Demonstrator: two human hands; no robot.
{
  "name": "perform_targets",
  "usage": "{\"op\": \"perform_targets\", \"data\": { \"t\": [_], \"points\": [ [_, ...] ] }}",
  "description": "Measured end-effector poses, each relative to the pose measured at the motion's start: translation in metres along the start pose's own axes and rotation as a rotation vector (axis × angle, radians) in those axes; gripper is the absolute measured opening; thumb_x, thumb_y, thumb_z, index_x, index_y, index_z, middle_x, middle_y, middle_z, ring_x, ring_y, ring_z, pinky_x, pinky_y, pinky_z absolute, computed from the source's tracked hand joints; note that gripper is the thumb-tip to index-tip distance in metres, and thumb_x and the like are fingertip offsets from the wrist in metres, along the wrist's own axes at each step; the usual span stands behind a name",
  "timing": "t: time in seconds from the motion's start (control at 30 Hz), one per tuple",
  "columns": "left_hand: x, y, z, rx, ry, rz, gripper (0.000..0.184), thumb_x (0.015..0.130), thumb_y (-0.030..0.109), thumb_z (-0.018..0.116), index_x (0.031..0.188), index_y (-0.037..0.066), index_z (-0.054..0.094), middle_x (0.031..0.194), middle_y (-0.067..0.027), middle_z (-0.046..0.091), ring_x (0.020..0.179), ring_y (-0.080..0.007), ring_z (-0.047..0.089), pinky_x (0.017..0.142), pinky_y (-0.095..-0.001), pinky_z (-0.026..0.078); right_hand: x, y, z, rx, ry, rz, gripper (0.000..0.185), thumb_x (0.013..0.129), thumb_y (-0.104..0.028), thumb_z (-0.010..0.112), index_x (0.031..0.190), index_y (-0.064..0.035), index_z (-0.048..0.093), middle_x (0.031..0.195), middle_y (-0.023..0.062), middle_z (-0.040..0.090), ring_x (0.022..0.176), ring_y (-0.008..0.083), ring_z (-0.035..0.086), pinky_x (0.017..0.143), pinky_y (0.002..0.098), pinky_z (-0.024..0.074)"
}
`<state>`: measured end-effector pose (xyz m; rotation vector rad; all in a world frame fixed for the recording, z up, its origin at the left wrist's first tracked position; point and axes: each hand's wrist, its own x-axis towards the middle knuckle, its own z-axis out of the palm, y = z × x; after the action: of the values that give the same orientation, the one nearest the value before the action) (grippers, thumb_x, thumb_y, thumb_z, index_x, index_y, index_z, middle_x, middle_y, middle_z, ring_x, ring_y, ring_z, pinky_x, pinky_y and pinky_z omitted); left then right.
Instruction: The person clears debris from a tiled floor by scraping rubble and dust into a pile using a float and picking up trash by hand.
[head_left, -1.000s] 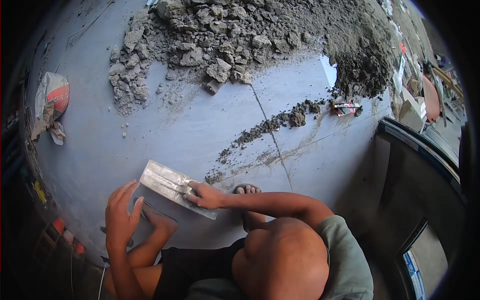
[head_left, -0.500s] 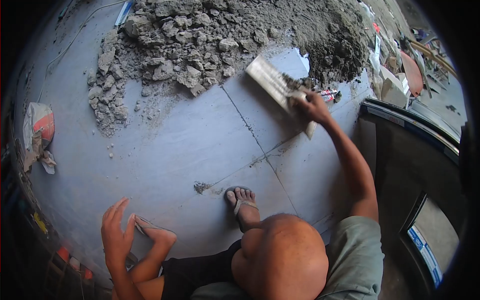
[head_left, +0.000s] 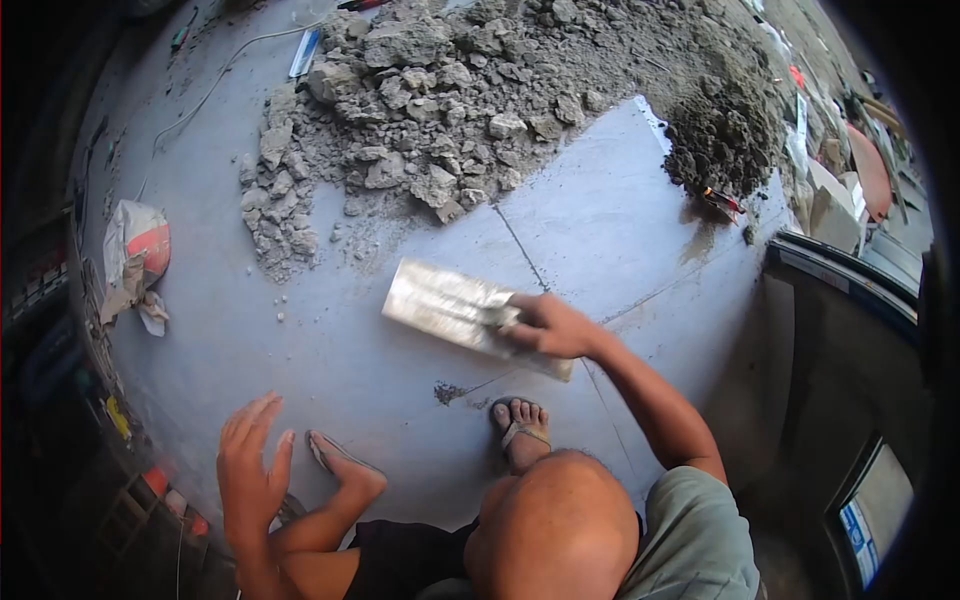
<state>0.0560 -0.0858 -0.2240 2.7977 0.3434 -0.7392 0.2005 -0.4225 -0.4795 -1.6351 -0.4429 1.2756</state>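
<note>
My right hand [head_left: 550, 325] is wrapped round the handle of a flat metal trowel [head_left: 440, 308], whose long blade is over the pale tiled floor [head_left: 350, 370]. The trowel is slightly blurred. My left hand [head_left: 252, 450] is raised at the lower left, fingers apart, holding nothing, near a sandalled foot [head_left: 345, 465]. A small dark patch of mortar bits [head_left: 447, 392] lies on the floor below the trowel, beside the other sandalled foot [head_left: 520, 420].
A large heap of grey rubble [head_left: 430, 110] spans the top, with darker damp material [head_left: 725, 140] at its right and a small red packet [head_left: 722, 203] beside it. A torn bag [head_left: 137, 262] lies left. A dark-framed panel [head_left: 850, 270] stands right.
The trowel in my right hand went out to the damp heap, then came back left and nearer. The dark line of crumbs across the tiles is gone. My left hand stays raised.
</note>
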Motion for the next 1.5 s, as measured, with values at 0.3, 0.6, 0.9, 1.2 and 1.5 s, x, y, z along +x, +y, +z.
{"op": "perform_targets", "data": {
  "t": [0.3,0.6,0.9,1.2,1.5],
  "points": [
    [0.003,0.060,-0.050,-0.098,0.258,0.106,0.031,0.089,0.013,0.060,0.117,0.001,0.065,0.123,-0.0167,0.065,0.116,-0.0364,0.060,0.105,-0.0483,0.041,0.104,-0.012,0.028,-0.232,0.268,-0.103,0.048,0.089,-0.041,0.066,0.106,0.0035,0.062,0.089,0.0292,0.067,0.088,0.0462,0.064,0.078,0.0494,0.0502],
    [0.072,0.076,-0.049,-0.312,0.286,0.466,0.029,0.091,0.008,0.059,0.119,0.005,0.064,0.116,-0.0144,0.067,0.106,-0.0339,0.062,0.095,-0.0443,0.047,0.104,-0.042,-0.104,-0.166,0.442,0.109,0.050,0.093,-0.046,0.062,0.096,0.0031,0.066,0.077,0.0145,0.067,0.071,0.0264,0.065,0.067,0.0412,0.0509],
    [0.153,0.063,-0.047,-0.309,0.190,0.516,0.033,0.093,0.014,0.054,0.124,0.007,0.061,0.110,-0.0141,0.068,0.100,-0.0350,0.064,0.091,-0.0457,0.047,0.009,-0.155,-0.103,0.250,0.245,0.462,0.036,0.103,-0.040,0.045,0.105,-0.0074,0.058,0.079,0.0011,0.052,0.057,0.0104,0.045,0.050,0.0268,0.0371],
    [0.184,0.059,-0.039,-0.350,0.169,0.494,0.036,0.093,0.015,0.055,0.127,0.007,0.060,0.107,-0.0176,0.067,0.101,-0.0369,0.063,0.091,-0.0473,0.047,0.062,-0.091,-0.027,-0.557,0.033,0.160,0.057,0.093,-0.054,0.057,0.098,0.0018,0.060,0.084,0.0277,0.066,0.084,0.0454,0.065,0.075,0.0506,0.0492],
    [0.223,0.049,-0.044,-0.298,0.046,0.249,0.038,0.095,0.019,0.056,0.130,0.004,0.058,0.119,-0.0199,0.064,0.110,-0.0401,0.059,0.095,-0.0453,0.046,0.125,-0.051,-0.027,-0.339,0.470,0.111,0.051,0.095,-0.050,0.055,0.104,0.0006,0.054,0.080,0.0292,0.064,0.080,0.0500,0.061,0.074,0.0563,0.0473]
  ]
}}
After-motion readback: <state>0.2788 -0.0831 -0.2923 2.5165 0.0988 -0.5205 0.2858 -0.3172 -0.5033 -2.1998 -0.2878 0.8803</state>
